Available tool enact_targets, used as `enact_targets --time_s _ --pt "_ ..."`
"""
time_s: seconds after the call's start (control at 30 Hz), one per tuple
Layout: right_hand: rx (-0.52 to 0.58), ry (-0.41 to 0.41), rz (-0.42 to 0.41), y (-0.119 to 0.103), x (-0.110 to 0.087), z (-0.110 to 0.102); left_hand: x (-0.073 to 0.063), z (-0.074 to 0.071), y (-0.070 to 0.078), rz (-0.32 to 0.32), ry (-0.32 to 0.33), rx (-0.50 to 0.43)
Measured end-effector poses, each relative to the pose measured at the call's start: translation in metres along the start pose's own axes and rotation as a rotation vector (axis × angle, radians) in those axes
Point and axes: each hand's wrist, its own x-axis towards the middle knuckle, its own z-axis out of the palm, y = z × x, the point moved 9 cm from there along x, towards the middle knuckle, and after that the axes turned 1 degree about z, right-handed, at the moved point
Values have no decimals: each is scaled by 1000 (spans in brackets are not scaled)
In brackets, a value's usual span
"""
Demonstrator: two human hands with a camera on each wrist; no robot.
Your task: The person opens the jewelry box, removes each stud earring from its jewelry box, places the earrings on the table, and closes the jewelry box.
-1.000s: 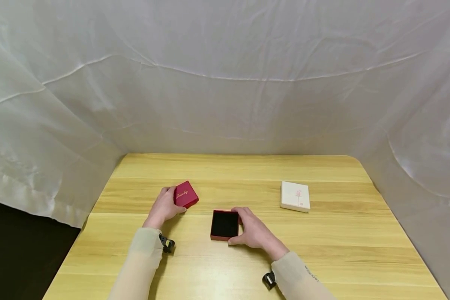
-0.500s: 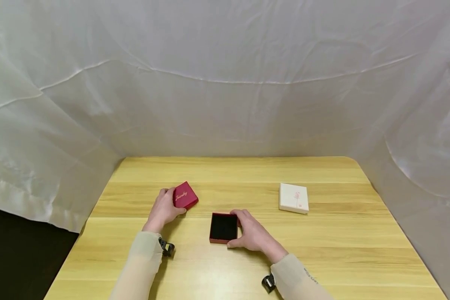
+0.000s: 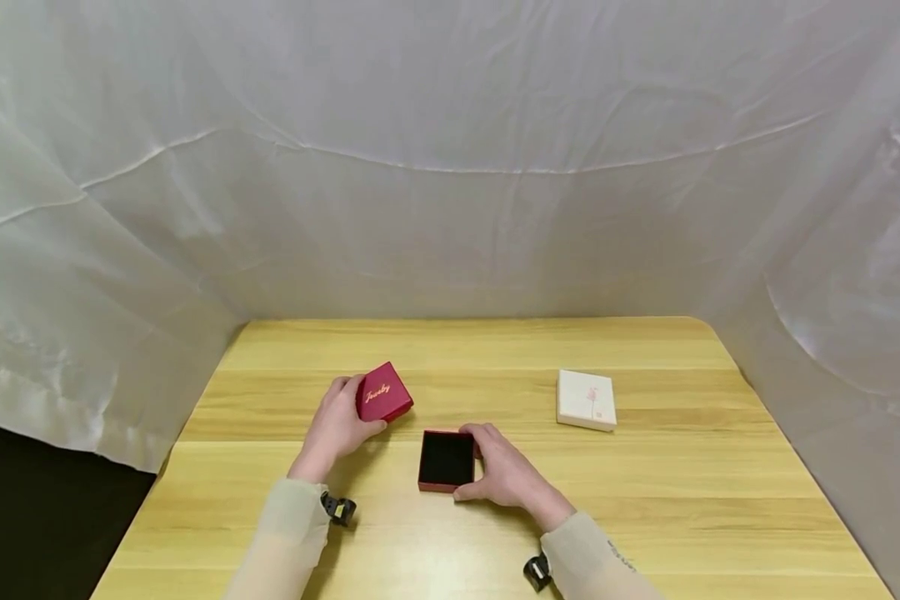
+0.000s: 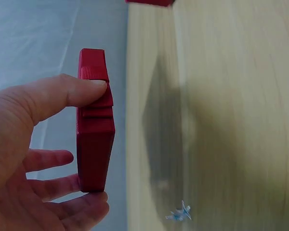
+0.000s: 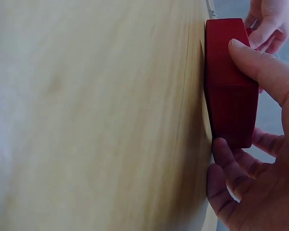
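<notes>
My left hand (image 3: 342,429) grips a dark red jewelry box lid (image 3: 385,392) with gold "Jewelry" lettering. In the left wrist view the thumb pinches the lid's ribbon-trimmed side (image 4: 95,134), other fingers bend round the opposite edge, and it hangs above its shadow. A small shiny bluish-silver piece (image 4: 179,212) lies on the wood below; its kind is too small to tell. My right hand (image 3: 504,469) holds the red box base (image 3: 447,462), lined in black, on the table; thumb and fingers span its sides (image 5: 229,62) in the right wrist view.
A white box (image 3: 586,400) with a pink flower print sits on the wooden table (image 3: 690,467) at the back right. Pale cloth (image 3: 465,242) hangs behind and on both sides. Black wrist cameras (image 3: 338,509) are strapped at both sleeves.
My left hand has raised the red lid off the table and shifted it slightly right. The right hand stays on the box base. The head view has tilted a little upward.
</notes>
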Motion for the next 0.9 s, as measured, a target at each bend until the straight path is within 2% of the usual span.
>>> enact_targets --time_s 0.47,0.9 --pt "4 -1 -12 1 -1 1 -23 5 43 154 20 -30" --pt "44 -31 -4 0 -4 -4 -40 25 67 274 -49 -60"
